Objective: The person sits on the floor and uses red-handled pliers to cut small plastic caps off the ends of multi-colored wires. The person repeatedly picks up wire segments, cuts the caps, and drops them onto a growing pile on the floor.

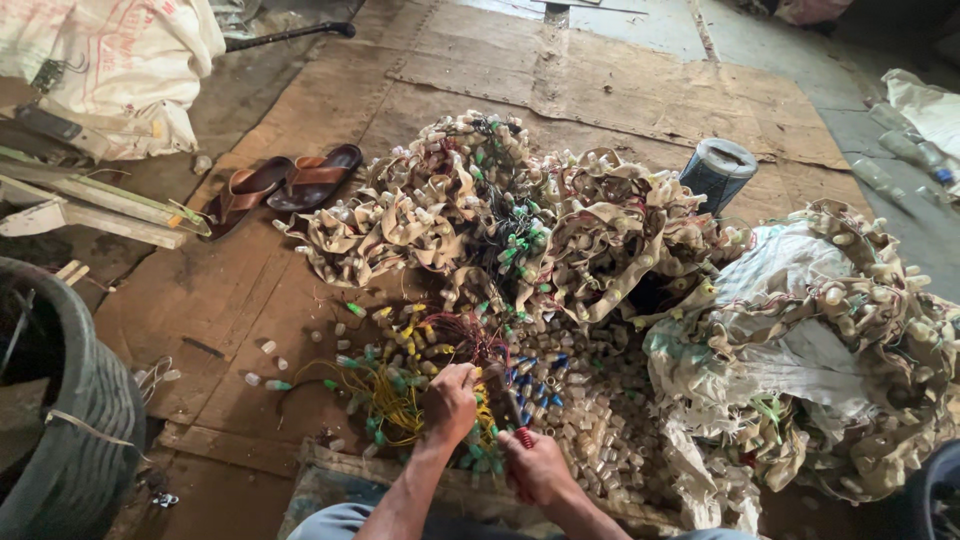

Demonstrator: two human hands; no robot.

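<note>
1. Cardboard sheets cover the floor; sandals lie far left.
2. Left hand is closed on a bundle of wires with small capped bulbs, just before the knees.
3. Right hand grips a red-handled tool, touching the bundle.
4. Heap of taped bulb strips lies beyond.

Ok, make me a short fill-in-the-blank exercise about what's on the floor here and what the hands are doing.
1. The left hand grips a bundle of thin ____ strung with small caps.
2. The right hand holds a tool with a ____ handle.
3. A pair of brown ____ lies on the cardboard.
4. At the left edge stands a dark rubber ____.

Missing words: wires; red; sandals; tyre
</note>
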